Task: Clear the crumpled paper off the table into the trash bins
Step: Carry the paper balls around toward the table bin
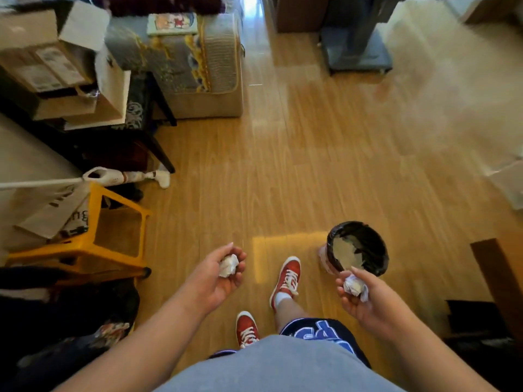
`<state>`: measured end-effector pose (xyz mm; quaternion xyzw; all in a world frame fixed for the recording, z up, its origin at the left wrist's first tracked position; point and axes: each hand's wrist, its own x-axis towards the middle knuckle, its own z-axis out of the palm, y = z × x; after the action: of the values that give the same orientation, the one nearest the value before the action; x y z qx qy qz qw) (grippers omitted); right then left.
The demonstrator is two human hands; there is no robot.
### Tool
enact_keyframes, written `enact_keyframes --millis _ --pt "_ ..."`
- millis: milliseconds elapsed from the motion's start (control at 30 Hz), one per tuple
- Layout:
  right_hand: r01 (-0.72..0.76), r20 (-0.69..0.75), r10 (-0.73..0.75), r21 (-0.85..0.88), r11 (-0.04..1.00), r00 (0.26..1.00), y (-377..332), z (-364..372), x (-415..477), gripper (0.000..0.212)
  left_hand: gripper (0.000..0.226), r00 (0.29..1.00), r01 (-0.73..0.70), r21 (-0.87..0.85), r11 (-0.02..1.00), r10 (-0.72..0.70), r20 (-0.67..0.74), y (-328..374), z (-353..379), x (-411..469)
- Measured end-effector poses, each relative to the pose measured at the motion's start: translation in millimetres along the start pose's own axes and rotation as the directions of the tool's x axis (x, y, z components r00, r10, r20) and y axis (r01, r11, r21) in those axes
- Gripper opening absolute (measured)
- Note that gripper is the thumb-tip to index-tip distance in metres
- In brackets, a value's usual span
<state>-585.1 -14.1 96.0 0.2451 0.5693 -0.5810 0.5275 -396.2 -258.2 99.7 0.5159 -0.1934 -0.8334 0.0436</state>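
My left hand [218, 275] is palm up and cupped around a white crumpled paper ball [228, 265], left of centre above the wooden floor. My right hand [360, 297] holds a second crumpled paper ball [354, 285], with white and grey creases, just in front of the near rim of a small round trash bin [380, 247]. The bin has a black liner and stands on the floor at the right; pale paper lies inside it. No table is in view.
A yellow plastic stool [93, 244] with a paper bag stands at the left. Behind it are a dark shelf with cardboard boxes [53, 66] and a patterned fabric case [198, 66]. A brown furniture edge [492, 273] sits right. My red shoes [287, 278] are on the floor.
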Motion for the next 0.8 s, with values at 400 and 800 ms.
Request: enact_keyframes --millis 400,800 --pt "-0.011 -0.081 0.019 0.103 0.995 0.997 -160.7 23.8 108.0 0.021 0.023 1.000 0.021 0.051 0.998 -0.022 0.008 126.6 140.5 118.4" --pt "0.061 0.087 -0.066 0.059 0.996 0.994 -335.6 150.4 208.1 0.018 0.022 0.990 0.069 0.015 0.998 -0.066 -0.124 236.9 176.5 195.4"
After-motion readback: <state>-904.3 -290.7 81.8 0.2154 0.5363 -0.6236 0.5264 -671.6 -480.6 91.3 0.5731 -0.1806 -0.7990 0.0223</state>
